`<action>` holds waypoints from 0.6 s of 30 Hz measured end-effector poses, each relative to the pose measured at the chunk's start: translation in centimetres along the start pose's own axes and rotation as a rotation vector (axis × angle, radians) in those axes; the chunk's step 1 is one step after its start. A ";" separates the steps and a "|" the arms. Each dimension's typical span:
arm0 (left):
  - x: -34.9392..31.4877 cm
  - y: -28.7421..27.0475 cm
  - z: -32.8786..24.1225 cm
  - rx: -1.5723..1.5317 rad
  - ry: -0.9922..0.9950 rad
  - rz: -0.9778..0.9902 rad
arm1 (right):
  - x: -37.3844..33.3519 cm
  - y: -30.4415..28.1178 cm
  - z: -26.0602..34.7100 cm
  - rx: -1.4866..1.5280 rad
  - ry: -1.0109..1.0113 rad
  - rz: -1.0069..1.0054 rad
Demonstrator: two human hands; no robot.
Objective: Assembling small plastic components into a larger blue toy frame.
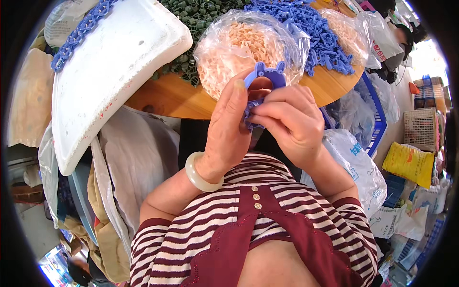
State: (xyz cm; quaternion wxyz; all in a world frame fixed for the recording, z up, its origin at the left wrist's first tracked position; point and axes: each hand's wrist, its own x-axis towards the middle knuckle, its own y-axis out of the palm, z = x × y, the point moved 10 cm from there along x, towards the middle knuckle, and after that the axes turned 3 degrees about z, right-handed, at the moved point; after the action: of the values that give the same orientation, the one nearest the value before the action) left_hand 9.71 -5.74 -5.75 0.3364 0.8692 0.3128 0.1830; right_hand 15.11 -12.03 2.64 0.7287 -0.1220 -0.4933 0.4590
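A curved blue plastic part with small round knobs on top is held up in front of my chest, at the near edge of the table. My left hand grips its left side, thumb pointing up. The fingers of my right hand are pinched against the lower right of the part; whether a smaller piece sits between those fingertips is hidden. Just behind my hands, a clear plastic bag lies open, full of small peach-coloured plastic pieces.
On the round wooden table are heaps of dark green parts and blue parts. A white foam board juts over its left side, with a row of blue pieces. To the right stands a blue crate beside white bags.
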 end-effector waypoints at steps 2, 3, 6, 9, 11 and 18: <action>0.0 -0.2 0.2 0.026 -0.035 -0.020 | -0.1 0.2 0.1 -0.016 -0.056 0.003; 0.0 -0.3 0.2 0.028 -0.036 -0.021 | -0.2 0.3 0.0 -0.012 -0.061 -0.002; 0.0 -0.6 0.6 -0.060 -0.060 -0.041 | 0.0 0.3 -0.1 -0.003 -0.070 -0.002; 0.2 -0.6 1.1 -0.176 -0.100 -0.008 | -0.1 -0.1 -0.1 0.072 -0.015 -0.027; 0.4 -0.2 0.8 -0.262 -0.089 0.019 | -0.2 -0.4 -0.9 0.142 0.043 -0.058; 0.9 0.4 1.2 -0.243 -0.108 -0.011 | -0.3 -1.3 -0.5 0.015 -0.075 -0.036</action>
State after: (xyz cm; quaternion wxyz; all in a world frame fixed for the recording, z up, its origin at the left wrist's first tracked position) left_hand 11.15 -5.92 -6.26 0.4566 0.8290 0.2743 0.1705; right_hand 16.15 -12.86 3.02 0.7189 -0.0904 -0.5190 0.4535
